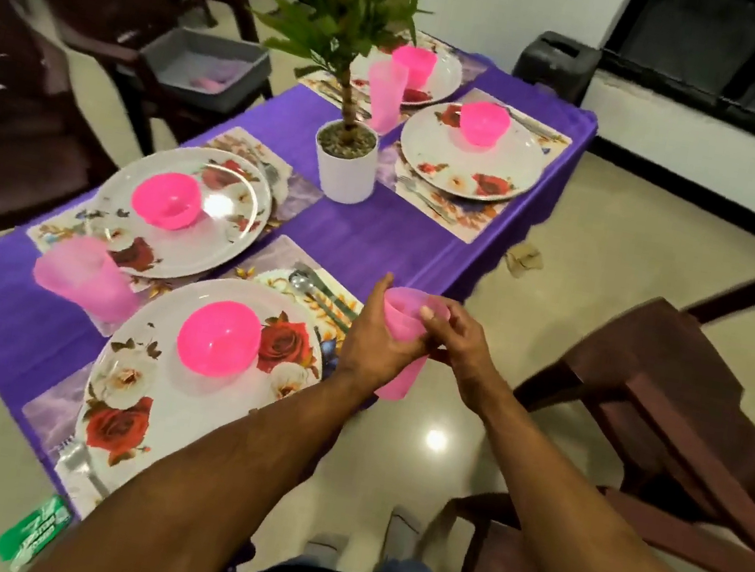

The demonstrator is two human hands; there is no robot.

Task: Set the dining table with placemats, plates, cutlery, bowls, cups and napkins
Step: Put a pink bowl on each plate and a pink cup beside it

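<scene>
Both hands hold a translucent pink cup (402, 319) just off the table's right edge, over the floor. My left hand (374, 342) wraps its side and my right hand (454, 335) pinches its rim. On the purple tablecloth (373, 235) lie four floral placemats, each bearing a floral plate with a pink bowl: near plate (184, 403) with bowl (219, 337), left plate (206, 229) with bowl (166, 199), far right plate (469, 162) with bowl (484, 122). A spoon and knife (320, 294) lie beside the near plate. Other pink cups stand at the left (85, 279) and far middle (386, 94).
A potted plant in a white pot (345, 167) stands mid-table. Dark brown chairs (693, 400) crowd the right side and the far left. A grey bin (203, 60) rests on a chair at the back left. A green packet (34, 533) lies at the table's near corner.
</scene>
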